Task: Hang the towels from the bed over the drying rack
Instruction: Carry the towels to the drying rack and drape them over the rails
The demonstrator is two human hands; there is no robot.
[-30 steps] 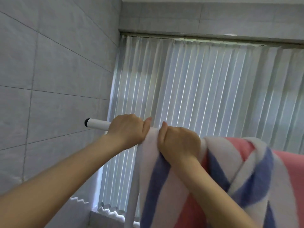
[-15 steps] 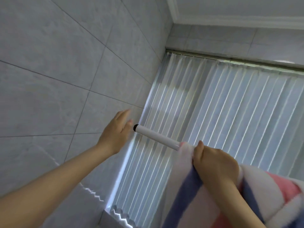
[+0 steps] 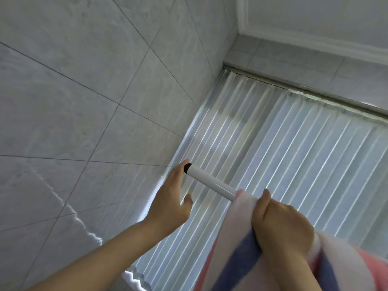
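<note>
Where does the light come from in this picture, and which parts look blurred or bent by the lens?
Head view: daylight glows through the vertical blinds, leaving a jagged bright edge on the tiled wall; tile lines splay from wide-angle tilt; the striped towel and right hand look soft, perhaps motion blur.

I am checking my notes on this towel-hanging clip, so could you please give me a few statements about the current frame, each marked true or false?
1. The right hand grips the striped towel on the rack bar. True.
2. The left hand clasps the bar. False: it is open beside the bar's black end cap.
3. The towel covers the bar to its end. False: the end stretch is bare.
4. Vertical blinds hang behind the bar. True.
</note>
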